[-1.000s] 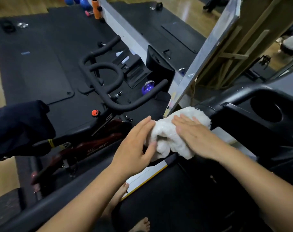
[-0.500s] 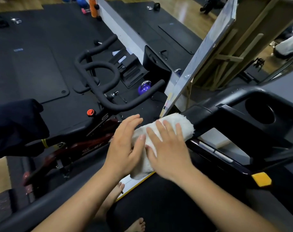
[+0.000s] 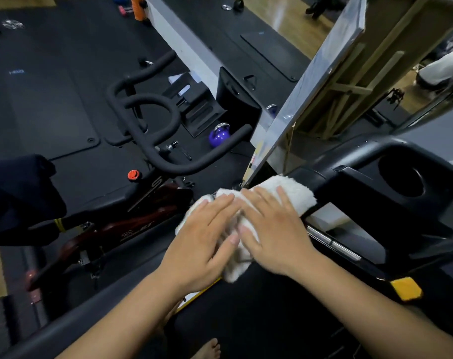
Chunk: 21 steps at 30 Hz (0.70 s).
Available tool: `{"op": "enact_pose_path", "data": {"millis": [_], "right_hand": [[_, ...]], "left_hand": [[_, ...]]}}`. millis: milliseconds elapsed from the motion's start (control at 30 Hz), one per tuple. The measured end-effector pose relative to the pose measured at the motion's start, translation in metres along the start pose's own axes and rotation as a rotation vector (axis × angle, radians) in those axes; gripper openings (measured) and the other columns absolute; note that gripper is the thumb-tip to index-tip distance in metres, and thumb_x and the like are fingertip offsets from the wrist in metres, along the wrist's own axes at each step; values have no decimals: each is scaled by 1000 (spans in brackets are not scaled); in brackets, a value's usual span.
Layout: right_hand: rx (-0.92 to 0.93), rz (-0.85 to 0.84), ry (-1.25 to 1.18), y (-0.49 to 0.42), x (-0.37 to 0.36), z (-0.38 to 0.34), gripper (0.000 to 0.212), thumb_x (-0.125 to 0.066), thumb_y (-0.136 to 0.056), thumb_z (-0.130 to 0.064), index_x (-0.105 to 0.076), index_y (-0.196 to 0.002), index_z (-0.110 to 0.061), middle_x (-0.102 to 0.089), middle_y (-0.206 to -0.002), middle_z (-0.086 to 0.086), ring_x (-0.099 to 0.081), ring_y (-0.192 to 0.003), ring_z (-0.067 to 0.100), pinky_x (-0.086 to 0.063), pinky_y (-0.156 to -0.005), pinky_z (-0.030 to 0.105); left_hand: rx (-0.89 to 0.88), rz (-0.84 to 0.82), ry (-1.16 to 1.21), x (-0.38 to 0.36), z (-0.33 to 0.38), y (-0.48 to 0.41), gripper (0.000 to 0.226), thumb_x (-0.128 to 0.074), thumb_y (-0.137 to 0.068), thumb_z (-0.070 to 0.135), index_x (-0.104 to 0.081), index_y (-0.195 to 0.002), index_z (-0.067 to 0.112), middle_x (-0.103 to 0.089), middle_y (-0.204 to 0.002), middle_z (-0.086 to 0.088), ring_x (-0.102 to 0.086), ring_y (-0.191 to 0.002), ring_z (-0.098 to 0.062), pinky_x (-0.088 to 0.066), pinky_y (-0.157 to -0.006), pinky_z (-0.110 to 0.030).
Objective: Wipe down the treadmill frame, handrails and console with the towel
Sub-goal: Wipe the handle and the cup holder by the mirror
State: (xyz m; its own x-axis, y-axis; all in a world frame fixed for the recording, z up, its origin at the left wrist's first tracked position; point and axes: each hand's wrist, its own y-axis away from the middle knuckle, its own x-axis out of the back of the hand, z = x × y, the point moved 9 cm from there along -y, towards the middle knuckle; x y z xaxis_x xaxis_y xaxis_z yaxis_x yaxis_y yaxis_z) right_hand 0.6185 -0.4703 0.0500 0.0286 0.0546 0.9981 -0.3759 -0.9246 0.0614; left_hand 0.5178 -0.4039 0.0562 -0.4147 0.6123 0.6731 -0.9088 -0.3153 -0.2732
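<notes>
Towel: white terry towel, bunched, draped over the treadmill's left handrail where it meets the console; most of it under both hands, one end sticks out past the R fingertips toward the console, another fold hangs below the palms.
L hand: left hand flat on the towel's near/left part, fingers extended and close together, pointing up-right; thumb lies alongside the R hand. Pressing, not pinching.
R hand: right hand flat on towel just beside L hand, fingers slightly spread, pointing up-left; index tips of both hands nearly touch.
Handrail: black handrail runs from lower left up to the towel; section under towel hidden.
Console: black treadmill console immediately right of towel, round cup holder in it; towel edge touches console corner.
Yellow tab: yellow clip/tab on console front, right of R forearm, apart from towel.
Surroundings: spin bike w/ black handlebars beyond the rail on the left; purple kettlebell on floor mat behind it.
Feet: bare toes visible at bottom, betw. the forearms.
</notes>
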Motion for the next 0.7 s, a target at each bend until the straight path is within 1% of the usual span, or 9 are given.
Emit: {"op": "enact_pose_path", "data": {"millis": [100,200,333,467,533,567,633,667,700], "right_hand": [[6,-2,-8,-6,2,32,56,-34,-93,-50,-52,-138,-23,-50,-144,-1,-42,-135,21,-21,-116,45],[-106,-39,15,-24,7,86,60,-27,-93,-51,-55,-135,-19,-52,-142,3,-42,-135,21,-20,-117,39],[-205,-126,74,-41,6,109,69,-17,-91,-50,-51,-139,-14,-47,-147,4,-34,-140,21,-17,-120,41],[-133,-169,81,-25,4,63,61,-22,-96,-39,-45,-143,-9,-42,-151,6,-29,-144,24,-15,-118,50],[-43,-202,32,-17,0,34,54,-27,-97,-34,-46,-142,-10,-43,-150,3,-30,-143,22,-19,-117,53],[-41,-206,-10,-17,-1,32,52,-28,-98,-32,-47,-142,-12,-43,-150,1,-31,-143,20,-20,-117,53],[-78,-203,-46,-23,-2,46,51,-27,-98,-33,-47,-142,-17,-44,-149,-4,-33,-142,17,-20,-117,50],[-89,-200,-37,-27,-2,55,51,-27,-98,-33,-49,-141,-17,-45,-148,-4,-35,-140,17,-21,-117,49],[-92,-207,-22,-32,-2,66,51,-27,-97,-32,-51,-139,-16,-48,-146,-3,-39,-138,18,-22,-116,48]], "left_hand": [[24,-120,-60,-15,-5,-2,57,-37,-98,43,-43,-149,19,-34,-159,1,-25,-148,-11,-15,-123,-33],[33,-229,-234,-32,-8,-15,63,-29,-96,44,-33,-153,19,-26,-162,-5,-24,-150,-23,-14,-122,-36],[72,-419,-266,-51,-4,-40,76,-8,-91,49,-6,-158,15,-4,-165,-15,-14,-151,-30,-16,-122,-43],[41,-420,-293,-58,-6,-26,71,-24,-92,41,-25,-152,2,-30,-154,-29,-41,-136,-42,-40,-109,-52],[8,-483,-270,-71,-8,-14,71,-17,-92,38,-9,-151,-1,-21,-156,-33,-31,-140,-50,-34,-109,-58],[16,-498,-246,-75,-9,-15,70,-20,-93,37,-12,-150,-2,-24,-154,-34,-33,-138,-52,-36,-107,-60],[71,-539,-197,-82,-11,-27,68,-31,-88,37,-38,-143,-2,-43,-144,-34,-48,-127,-52,-45,-100,-60],[70,-547,-179,-84,-7,-37,69,-29,-87,37,-44,-141,-4,-44,-143,-34,-49,-126,-52,-44,-101,-60],[50,-556,-138,-88,-2,-50,74,-20,-88,37,-39,-145,-6,-36,-148,-35,-40,-133,-54,-37,-107,-62]]}}
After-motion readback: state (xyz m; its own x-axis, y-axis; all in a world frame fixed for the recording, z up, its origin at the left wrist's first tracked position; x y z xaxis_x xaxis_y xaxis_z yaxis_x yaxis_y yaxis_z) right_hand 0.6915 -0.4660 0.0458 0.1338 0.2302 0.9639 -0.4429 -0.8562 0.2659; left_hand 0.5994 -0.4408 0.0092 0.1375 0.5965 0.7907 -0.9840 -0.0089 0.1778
